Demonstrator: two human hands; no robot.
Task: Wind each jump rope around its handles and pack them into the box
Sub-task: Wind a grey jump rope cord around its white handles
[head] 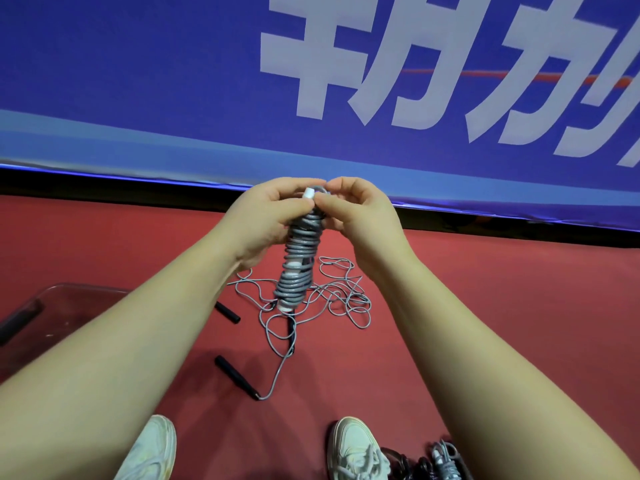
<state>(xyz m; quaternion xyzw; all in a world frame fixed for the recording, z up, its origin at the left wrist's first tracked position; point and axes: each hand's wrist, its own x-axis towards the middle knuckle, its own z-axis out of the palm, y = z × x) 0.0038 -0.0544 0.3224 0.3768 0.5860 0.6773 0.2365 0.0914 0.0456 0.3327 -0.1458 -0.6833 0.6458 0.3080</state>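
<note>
- Finishing the wind on this rope, I judge. The grey rope (298,268) is coiled tight round its white handles and held up in front of the person, above the red floor (485,306).
- And the hands?
- The left hand (266,220) is closed round the upper part of the bundle. The right hand (360,216) pinches the last bit of cord at the top, thumb and fingers together on it, just beside the white handle end.
- So what is next?
- Prob. tuck that end under a coil so it does not spring open, then carry the bundle to the box. It needs a firm hold w/ the left hand while the right one pushes the end in.
- Where is the box?
- The clear box (79,296) stands on the floor at the left, partly behind the left forearm. Something dark shows at its left side; I cannot tell if it is a rope or a part of the box.
- Anything else to do?
- Yes. A loose rope (332,296) w/ black handles (239,375) lies tangled on the floor below the hands. Also some rope bundles (440,459), as it seems, lie by the right shoe (356,448), not in the box.
</note>
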